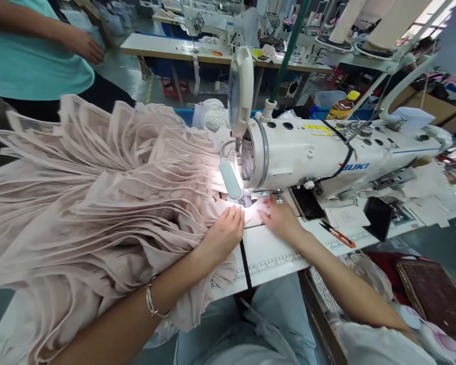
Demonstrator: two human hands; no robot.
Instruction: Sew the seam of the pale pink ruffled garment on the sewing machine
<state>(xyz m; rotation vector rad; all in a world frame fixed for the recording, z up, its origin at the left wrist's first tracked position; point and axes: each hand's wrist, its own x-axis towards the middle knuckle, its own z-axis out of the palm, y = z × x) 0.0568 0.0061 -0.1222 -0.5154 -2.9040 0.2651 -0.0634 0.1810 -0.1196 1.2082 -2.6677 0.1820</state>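
A big heap of pale pink pleated fabric (99,192) covers the left of the sewing table and runs under the needle of a white sewing machine (327,152). My left hand (224,233) lies on the fabric edge just left of the presser foot, fingers curled and pressing down. My right hand (279,218) rests on the fabric right of the needle, fingers stretched toward the foot, slightly blurred. A small lamp (230,177) lights the needle area.
Orange-handled snips (338,234) lie on the white table (273,253) to the right of my right hand. A person in a teal shirt (30,56) stands at the far left. More sewing tables (197,48) stand behind. A dark phone (307,203) lies under the machine arm.
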